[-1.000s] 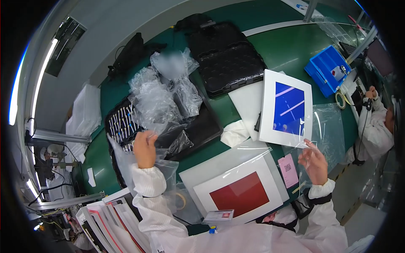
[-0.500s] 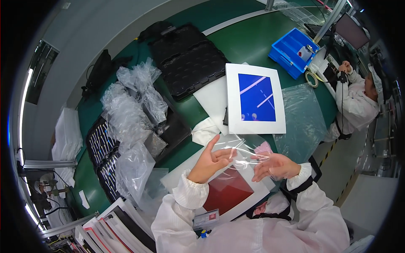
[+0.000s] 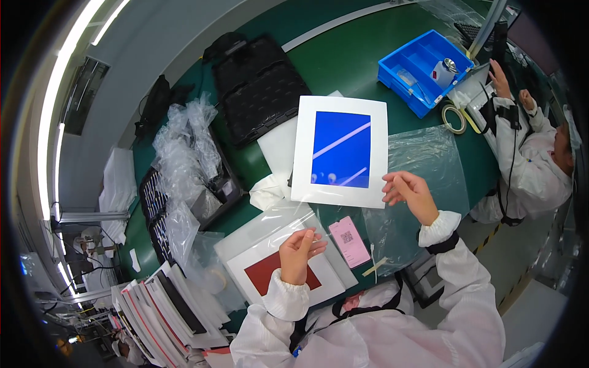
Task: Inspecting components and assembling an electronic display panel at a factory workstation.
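Two hands, left (image 3: 299, 253) and right (image 3: 410, 193), seemingly pinching clear film (image 3: 343, 218).

Pink label card (image 3: 350, 241) beside clear bags (image 3: 184, 153).

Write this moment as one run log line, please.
left hand: pinching clear bag | right hand: pinching bag | blue panel: flat on table

The clear plastic bag (image 3: 343, 211) between the left hand (image 3: 299, 253) and the right hand (image 3: 412, 195) is see-through, so its edges are hard to find. It is too hard to tell if the fingers (image 3: 392, 184) pinch it. The left hand covers part of the red-and-white board (image 3: 264, 276). The things inside the blue bin (image 3: 423, 67) are too small to tell. The stack of boards (image 3: 165, 306) blurs near the picture's edge.
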`<state>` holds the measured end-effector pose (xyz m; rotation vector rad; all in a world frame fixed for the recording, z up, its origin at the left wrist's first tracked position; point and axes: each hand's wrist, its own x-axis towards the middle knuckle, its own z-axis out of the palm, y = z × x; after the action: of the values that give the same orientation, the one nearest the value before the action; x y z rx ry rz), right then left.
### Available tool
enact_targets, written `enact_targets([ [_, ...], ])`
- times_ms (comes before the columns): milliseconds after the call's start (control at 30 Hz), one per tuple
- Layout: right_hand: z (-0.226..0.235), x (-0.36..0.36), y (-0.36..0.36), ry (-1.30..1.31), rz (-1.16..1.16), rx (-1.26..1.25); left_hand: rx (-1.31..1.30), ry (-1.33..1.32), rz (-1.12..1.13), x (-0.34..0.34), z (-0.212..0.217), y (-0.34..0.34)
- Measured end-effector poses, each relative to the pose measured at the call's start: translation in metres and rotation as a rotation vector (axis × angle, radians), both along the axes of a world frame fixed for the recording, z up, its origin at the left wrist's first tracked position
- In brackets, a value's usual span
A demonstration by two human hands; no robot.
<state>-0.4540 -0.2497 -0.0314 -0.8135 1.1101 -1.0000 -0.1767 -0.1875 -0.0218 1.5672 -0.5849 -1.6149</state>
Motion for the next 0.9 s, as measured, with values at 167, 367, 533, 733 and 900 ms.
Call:
enact_targets([
  [167, -0.01, -0.025, -0.025, 0.226, 0.171, -0.083, -0.016, 0.047, 0.02, -0.04, 0.01, -0.001],
  [367, -0.01, -0.053, -0.047, 0.326, 0.039, -0.197, -0.015, -0.059, -0.027, -0.071, -0.006, 0.022],
  [533, 0.001, -0.038, -0.12, 0.489, 0.16, -0.283, 0.084, -0.061, -0.008, -0.101, -0.04, 0.001],
  [733, -0.025, -0.003, -0.194, 0.671, 0.242, -0.394, 0.121, -0.093, 0.156, -0.108, -0.074, -0.048],
  [900, -0.05, 0.032, -0.227, 0.743, 0.281, -0.405, 0.233, -0.12, 0.178, -0.09, -0.077, -0.075],
])
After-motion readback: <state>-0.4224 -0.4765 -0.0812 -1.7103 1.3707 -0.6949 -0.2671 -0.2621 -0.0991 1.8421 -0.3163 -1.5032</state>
